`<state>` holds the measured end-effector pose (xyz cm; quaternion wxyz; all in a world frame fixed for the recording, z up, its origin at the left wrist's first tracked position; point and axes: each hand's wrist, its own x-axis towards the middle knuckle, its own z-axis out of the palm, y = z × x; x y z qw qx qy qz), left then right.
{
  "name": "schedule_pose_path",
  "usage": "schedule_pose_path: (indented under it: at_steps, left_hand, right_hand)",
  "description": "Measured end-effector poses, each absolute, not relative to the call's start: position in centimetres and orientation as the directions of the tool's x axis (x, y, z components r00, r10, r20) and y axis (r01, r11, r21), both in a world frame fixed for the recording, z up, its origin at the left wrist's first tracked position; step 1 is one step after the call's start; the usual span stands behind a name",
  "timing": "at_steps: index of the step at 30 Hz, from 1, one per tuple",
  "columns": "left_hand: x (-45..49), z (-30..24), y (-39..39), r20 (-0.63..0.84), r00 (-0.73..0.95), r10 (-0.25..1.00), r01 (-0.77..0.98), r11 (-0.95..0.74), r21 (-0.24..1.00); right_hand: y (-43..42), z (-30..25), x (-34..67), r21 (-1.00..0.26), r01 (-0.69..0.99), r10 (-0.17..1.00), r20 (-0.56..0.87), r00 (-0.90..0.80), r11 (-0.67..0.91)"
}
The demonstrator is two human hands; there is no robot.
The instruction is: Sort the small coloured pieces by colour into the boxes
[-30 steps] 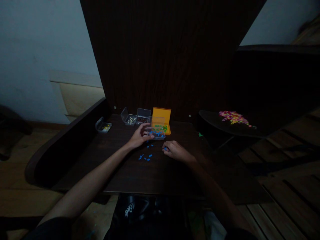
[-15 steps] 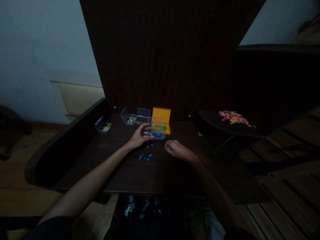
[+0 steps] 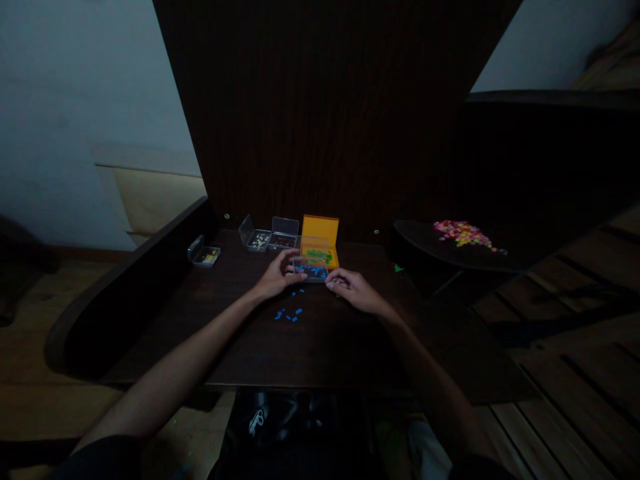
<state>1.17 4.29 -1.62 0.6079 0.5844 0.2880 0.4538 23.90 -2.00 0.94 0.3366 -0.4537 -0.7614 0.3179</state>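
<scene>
My left hand [image 3: 277,277] grips the left side of a clear plastic box [image 3: 310,277], its thumb at the front and fingers behind. Small blue pieces [image 3: 314,269] lie inside this box. At the box's right front corner is my right hand [image 3: 350,287], its fingers pinched together; what they hold, if anything, is too small to make out. More loose blue pieces [image 3: 289,315] are scattered on the dark wooden table [image 3: 250,353] in front of the box. Just behind it stands an open yellow box [image 3: 321,230] with green pieces [image 3: 320,255] in it.
Open clear boxes stand along the back, one with cream pieces [image 3: 260,239], another with dark brown pieces [image 3: 285,242]. A small clear box [image 3: 205,256] with yellow pieces sits by the left side panel [image 3: 125,287]. Pink and yellow pieces [image 3: 465,233] are heaped on a dark ledge at right.
My right hand has moved up and slightly left, from the table to the box's right corner. The blue bit seen at its fingertips is no longer visible. My left hand stays on the box.
</scene>
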Motion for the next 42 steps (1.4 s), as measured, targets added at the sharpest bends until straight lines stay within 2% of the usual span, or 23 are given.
schedule_pose_path:
  at_steps: [4,9,13,19,24,42]
  left_hand:
    - [1.4,-1.8,3.9,0.158,0.455,0.876,-0.21,-0.067,0.975]
    - [2.2,-2.1,2.9,0.168,0.529,0.832,-0.223,-0.055,0.973]
    - [3.0,-2.5,2.1,0.186,0.593,0.783,-0.225,-0.061,0.972]
    - [3.4,-2.7,1.7,0.215,0.608,0.764,-0.228,-0.091,0.969]
    - [3.3,-2.5,1.7,0.214,0.594,0.776,-0.23,-0.091,0.969]
    - [3.1,-2.4,1.9,0.193,0.595,0.78,-0.251,-0.048,0.967]
  right_hand:
    - [-1.7,0.5,23.7,-0.844,0.407,0.932,0.266,-0.248,0.349]
    - [-1.7,0.2,23.3,-0.752,0.501,0.903,0.375,-0.21,0.429]
    - [-2.2,0.5,22.8,-0.615,0.611,0.865,0.401,-0.302,0.498]
    - [-2.3,0.4,22.6,-0.472,0.639,0.793,0.406,-0.454,0.607]
    - [-2.0,0.0,23.0,-0.374,0.669,0.762,0.404,-0.506,0.643]
    - [-2.1,0.3,23.3,-0.376,0.664,0.754,0.443,-0.484,0.647]
